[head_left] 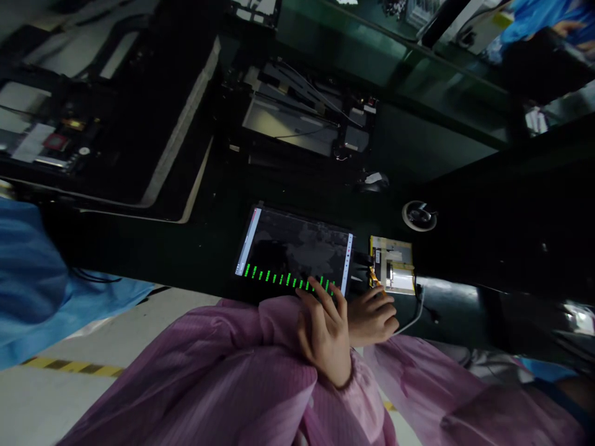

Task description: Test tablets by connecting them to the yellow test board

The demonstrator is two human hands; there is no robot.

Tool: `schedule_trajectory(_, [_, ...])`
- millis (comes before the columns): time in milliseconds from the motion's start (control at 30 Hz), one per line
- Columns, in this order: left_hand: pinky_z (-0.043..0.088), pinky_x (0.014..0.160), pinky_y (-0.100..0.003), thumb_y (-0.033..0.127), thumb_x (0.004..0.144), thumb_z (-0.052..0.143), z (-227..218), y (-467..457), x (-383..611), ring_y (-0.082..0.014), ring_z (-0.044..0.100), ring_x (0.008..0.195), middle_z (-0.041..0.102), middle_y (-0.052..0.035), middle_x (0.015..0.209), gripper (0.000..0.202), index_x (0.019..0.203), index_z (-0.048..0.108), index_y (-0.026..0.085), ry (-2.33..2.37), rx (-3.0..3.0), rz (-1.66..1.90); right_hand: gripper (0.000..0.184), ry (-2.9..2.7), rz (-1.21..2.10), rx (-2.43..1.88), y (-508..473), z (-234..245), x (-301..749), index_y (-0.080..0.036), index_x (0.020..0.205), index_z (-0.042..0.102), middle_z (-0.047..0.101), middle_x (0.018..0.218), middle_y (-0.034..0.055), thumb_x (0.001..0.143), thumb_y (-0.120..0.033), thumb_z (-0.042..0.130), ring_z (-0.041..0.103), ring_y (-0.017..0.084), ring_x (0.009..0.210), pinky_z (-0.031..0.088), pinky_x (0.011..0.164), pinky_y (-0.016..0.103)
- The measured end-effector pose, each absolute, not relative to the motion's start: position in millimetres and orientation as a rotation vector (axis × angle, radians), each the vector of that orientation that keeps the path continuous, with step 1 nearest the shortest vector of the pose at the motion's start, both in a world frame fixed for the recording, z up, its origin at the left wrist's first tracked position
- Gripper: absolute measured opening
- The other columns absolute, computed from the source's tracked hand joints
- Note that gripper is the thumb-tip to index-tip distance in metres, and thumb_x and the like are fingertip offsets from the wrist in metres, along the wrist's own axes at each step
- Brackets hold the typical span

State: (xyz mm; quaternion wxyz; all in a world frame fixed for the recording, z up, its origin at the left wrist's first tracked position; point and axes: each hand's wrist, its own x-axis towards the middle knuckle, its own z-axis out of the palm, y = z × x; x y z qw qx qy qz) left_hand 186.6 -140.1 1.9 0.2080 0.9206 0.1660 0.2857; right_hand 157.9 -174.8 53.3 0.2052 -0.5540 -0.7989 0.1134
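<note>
A tablet-sized display panel [297, 248] lies on the dark bench, lit, with a row of small green marks along its near edge. My right hand [325, 331] is over its near right corner, fingers apart, fingertips at the glass. Behind it, my left hand [372, 316] reaches across to the right with curled fingers. Those fingertips close on an orange flex cable [374, 277] at the near left edge of a flat, yellow-edged battery or board assembly [402, 251]. Part of the left wrist is hidden behind my right hand.
A round white-rimmed dish [419, 216] and a dark mouse-like object [372, 180] sit beyond the panel. Farther back is a black fixture [292, 127] with cables. A large black padded case [153, 167] stands left. Blue-clothed people are at the left edge and top right.
</note>
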Motion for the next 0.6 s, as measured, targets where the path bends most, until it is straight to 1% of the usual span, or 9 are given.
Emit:
schedule_trajectory(133, [0.034, 0.111, -0.042, 0.013, 0.095, 0.038, 3, -139, 185, -0.0212, 0.058, 0.114, 0.068, -0.0054, 0.097, 0.033, 0.085, 0.069, 0.015, 0.428, 2.596, 0.759, 0.044, -2.285, 0.376, -1.551, -171, 54, 155, -0.013, 0.131, 0.046, 0.063, 0.123, 0.0107, 0.087, -0.016, 0.044, 0.044, 0.028, 0.132, 0.028, 0.109, 0.053])
schedule_trajectory(200, [0.033, 0.112, -0.042, 0.013, 0.096, 0.038, 1, -140, 186, -0.0209, 0.057, 0.116, 0.069, -0.0046, 0.100, 0.032, 0.088, 0.069, 0.015, 0.440, 2.602, 0.700, 0.045, -2.230, 0.341, -1.533, -175, 57, 158, -0.014, 0.131, 0.046, 0.064, 0.121, 0.0100, 0.086, -0.013, 0.044, 0.047, 0.026, 0.130, 0.030, 0.109, 0.052])
schedule_trajectory(267, [0.033, 0.113, -0.041, 0.013, 0.096, 0.039, -2, -140, 185, -0.0198, 0.055, 0.119, 0.069, -0.0040, 0.105, 0.030, 0.091, 0.068, 0.015, 0.451, 2.600, 0.621, 0.044, -2.115, 0.272, -1.542, -185, 61, 168, -0.017, 0.128, 0.049, 0.064, 0.121, 0.0099, 0.085, -0.011, 0.044, 0.050, 0.024, 0.126, 0.034, 0.106, 0.050])
schedule_trajectory(300, [0.033, 0.113, -0.040, 0.015, 0.096, 0.039, -3, -140, 184, -0.0195, 0.053, 0.122, 0.068, -0.0041, 0.109, 0.029, 0.095, 0.068, 0.016, 0.440, 2.599, 0.598, 0.042, -2.027, 0.227, -1.577, -193, 64, 177, -0.018, 0.126, 0.051, 0.063, 0.121, 0.0099, 0.085, -0.012, 0.044, 0.052, 0.024, 0.123, 0.037, 0.103, 0.049])
schedule_trajectory(367, [0.030, 0.115, -0.039, 0.020, 0.097, 0.040, 1, -142, 180, -0.0205, 0.047, 0.129, 0.064, -0.0065, 0.122, 0.028, 0.110, 0.064, 0.013, 0.425, 2.608, 0.605, 0.035, -1.767, 0.116, -1.721, -211, 68, 201, -0.019, 0.120, 0.055, 0.063, 0.118, 0.0100, 0.087, -0.016, 0.045, 0.056, 0.025, 0.116, 0.042, 0.098, 0.047])
schedule_trajectory(433, [0.026, 0.118, -0.039, 0.024, 0.097, 0.040, 12, -144, 172, -0.0232, 0.038, 0.137, 0.055, -0.0118, 0.136, 0.037, 0.127, 0.053, 0.007, 0.421, 2.615, 0.648, 0.027, -1.432, -0.053, -1.916, -229, 69, 232, -0.019, 0.114, 0.059, 0.065, 0.110, 0.0095, 0.090, -0.020, 0.045, 0.060, 0.023, 0.106, 0.046, 0.091, 0.042])
schedule_trajectory(500, [0.024, 0.119, -0.041, 0.026, 0.095, 0.043, 29, -147, 158, -0.0252, 0.030, 0.142, 0.046, -0.0161, 0.144, 0.046, 0.136, 0.044, 0.004, 0.411, 2.588, 0.658, 0.023, -1.153, -0.225, -2.081, -242, 63, 266, -0.017, 0.108, 0.061, 0.067, 0.101, 0.0088, 0.093, -0.023, 0.045, 0.063, 0.021, 0.096, 0.047, 0.084, 0.035])
schedule_trajectory(533, [0.024, 0.119, -0.042, 0.028, 0.094, 0.046, 38, -147, 148, -0.0256, 0.028, 0.142, 0.044, -0.0164, 0.146, 0.049, 0.137, 0.042, 0.005, 0.388, 2.556, 0.659, 0.023, -1.084, -0.273, -2.143, -245, 58, 283, -0.017, 0.105, 0.062, 0.068, 0.098, 0.0086, 0.094, -0.026, 0.045, 0.064, 0.020, 0.092, 0.047, 0.081, 0.033])
schedule_trajectory(600, [0.027, 0.118, -0.045, 0.031, 0.093, 0.049, 53, -144, 120, -0.0246, 0.028, 0.142, 0.043, -0.0119, 0.147, 0.051, 0.140, 0.040, 0.014, 0.321, 2.474, 0.647, 0.024, -1.054, -0.246, -2.220, -245, 43, 316, -0.017, 0.100, 0.063, 0.069, 0.094, 0.0086, 0.094, -0.029, 0.043, 0.064, 0.019, 0.086, 0.047, 0.076, 0.031])
